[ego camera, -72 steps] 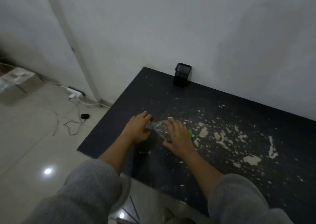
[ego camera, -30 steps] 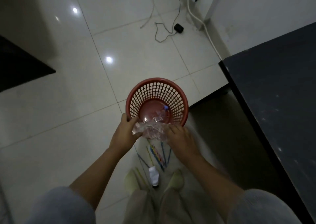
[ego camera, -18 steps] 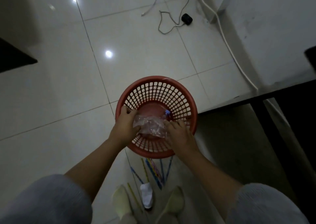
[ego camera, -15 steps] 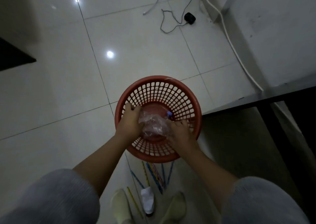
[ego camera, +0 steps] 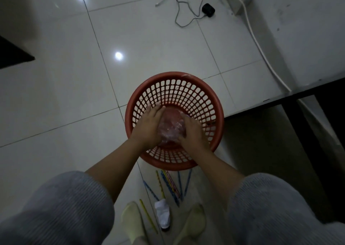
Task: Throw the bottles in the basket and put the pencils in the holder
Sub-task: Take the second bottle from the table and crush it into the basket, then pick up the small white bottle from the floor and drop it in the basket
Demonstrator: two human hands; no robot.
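Note:
A red mesh basket stands on the tiled floor below me. Inside it, my left hand and my right hand press from both sides on a crumpled clear plastic bottle, low near the basket's bottom. Several coloured pencils lie on the floor just in front of the basket, between my feet. A small white bottle with a dark cap lies next to the pencils. The pencil holder is out of view.
The dark table's edge and leg run along the right. A black adapter with a thin cable and a white cord lie on the floor by the wall. My feet in light slippers stand at the bottom.
I turned from the table to the floor carrying the crumpled bottle in both hands. Both hands have lowered it from the basket's rim deep into the basket.

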